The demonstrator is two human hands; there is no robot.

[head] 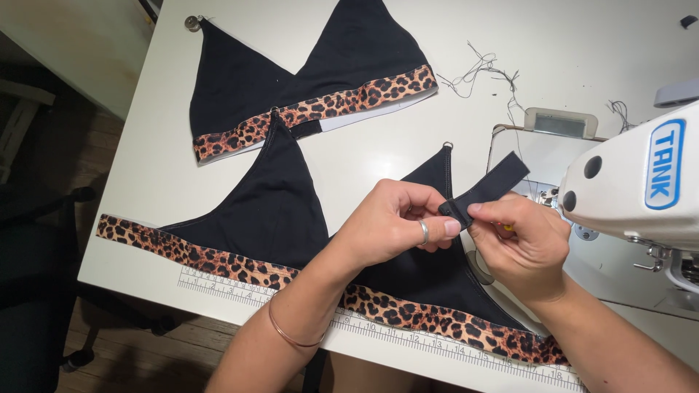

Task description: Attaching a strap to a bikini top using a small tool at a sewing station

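Note:
Both hands pinch a short black strap [489,188] above a black triangle-cup garment with a leopard-print band [269,211] lying on the white table [145,167]. My left hand [397,222], with a ring and a thin bracelet, grips the strap's folded lower end between thumb and fingers. My right hand [520,244] holds the same fold from the right. The strap's free end points up and right toward the sewing machine. A small metal ring [447,145] sits at the tip of the garment's right cup.
A second black garment with a leopard band [306,80] lies further back, a metal ring [193,23] at its corner. A white sewing machine [641,182] stands at right. Loose threads [484,73] lie behind. A printed ruler [378,327] runs along the table's front edge.

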